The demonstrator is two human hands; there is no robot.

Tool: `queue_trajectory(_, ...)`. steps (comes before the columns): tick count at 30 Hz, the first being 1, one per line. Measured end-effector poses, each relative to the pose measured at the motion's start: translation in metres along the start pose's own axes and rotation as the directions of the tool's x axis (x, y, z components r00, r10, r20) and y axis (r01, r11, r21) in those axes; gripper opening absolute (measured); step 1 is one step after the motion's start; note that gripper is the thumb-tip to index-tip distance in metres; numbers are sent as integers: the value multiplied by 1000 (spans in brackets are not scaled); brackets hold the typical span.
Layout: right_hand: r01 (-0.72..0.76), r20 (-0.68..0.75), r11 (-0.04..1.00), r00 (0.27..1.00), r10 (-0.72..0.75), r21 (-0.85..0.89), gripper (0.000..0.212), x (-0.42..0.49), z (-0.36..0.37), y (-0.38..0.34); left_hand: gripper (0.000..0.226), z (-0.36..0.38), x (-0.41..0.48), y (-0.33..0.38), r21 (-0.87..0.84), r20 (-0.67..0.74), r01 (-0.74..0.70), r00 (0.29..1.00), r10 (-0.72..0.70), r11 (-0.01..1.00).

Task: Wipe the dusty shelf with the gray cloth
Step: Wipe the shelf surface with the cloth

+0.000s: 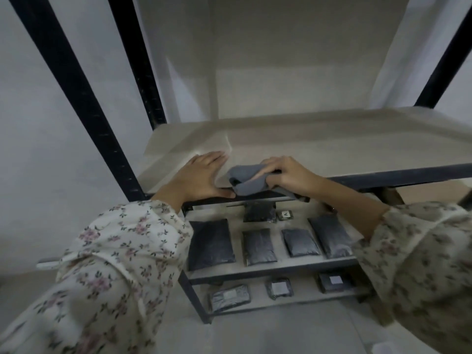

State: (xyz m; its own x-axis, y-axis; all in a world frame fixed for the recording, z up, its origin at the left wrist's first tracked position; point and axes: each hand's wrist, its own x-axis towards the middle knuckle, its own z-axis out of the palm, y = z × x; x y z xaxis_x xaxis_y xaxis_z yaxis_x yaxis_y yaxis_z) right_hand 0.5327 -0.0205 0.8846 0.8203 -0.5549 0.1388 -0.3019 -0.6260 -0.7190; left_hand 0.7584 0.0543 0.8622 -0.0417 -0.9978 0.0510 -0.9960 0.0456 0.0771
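A pale, dusty shelf board (319, 144) spans a black metal rack at chest height. The gray cloth (246, 180) lies bunched at the board's front edge, partly hanging over the black rail. My right hand (286, 175) is closed on the cloth's right side. Just left of the cloth, my left hand (201, 175) rests flat on the board with fingers spread, its thumb along the front rail, holding nothing.
Black rack uprights (84, 103) rise at left and far right. Two lower shelves (270, 270) hold several dark plastic packets (210, 244), some with white labels. White walls surround the rack. Floral sleeves cover both my forearms.
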Motion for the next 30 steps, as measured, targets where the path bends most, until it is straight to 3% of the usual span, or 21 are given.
queue_trajectory(4, -163, -222, 970, 954, 202, 183, 36, 39, -24, 5, 109, -1, -6, -12, 16, 18, -28, 999, 27, 999)
queue_trajectory(5, -197, -236, 971, 945, 225, 139, 35, 50, -24, 9, 111, -2, -10, -16, 15, 27, -14, 1000, 13, 1000)
queue_trajectory(8, -297, -317, 915, 926, 206, -273, 34, 68, -5, 22, 125, -2, -19, -28, -33, 46, 69, 997, -68, 997)
queue_trajectory(10, -263, -326, 890, 935, 140, -371, 35, 62, 9, 20, 126, -1, -23, -33, -87, 49, 114, 993, -110, 990)
queue_trajectory(13, -98, -172, 958, 984, 52, -268, 34, 52, 16, 12, 119, -5, -23, -32, -153, 38, 132, 991, -127, 979)
queue_trajectory(16, -186, -150, 982, 971, 189, 34, 35, 74, -2, 13, 109, -7, -20, -35, -207, 18, 145, 989, -144, 968)
queue_trajectory(18, -245, -226, 968, 942, 249, 47, 35, 101, -15, 17, 107, -6, -15, -40, -217, -4, 170, 985, -175, 961)
queue_trajectory(20, -296, -262, 952, 927, 266, -80, 34, 123, -17, 20, 102, -2, -9, -45, -207, -23, 215, 974, -224, 955)
queue_trajectory(22, -339, -278, 884, 926, 254, -322, 38, 135, -5, 23, 93, 1, -2, -47, -181, -33, 261, 962, -271, 948)
queue_trajectory(25, -189, -190, 849, 976, 107, -494, 39, 129, 19, 23, 83, 3, 2, -49, -192, -50, 311, 944, -326, 931)
queue_trajectory(27, -64, -125, 903, 992, 12, -425, 37, 126, 17, 21, 81, 3, 2, -50, -183, -53, 328, 938, -342, 927)
queue_trajectory(30, -144, -142, 977, 982, 122, -160, 33, 149, -1, 23, 81, 2, 2, -48, -177, -71, 331, 935, -347, 927)
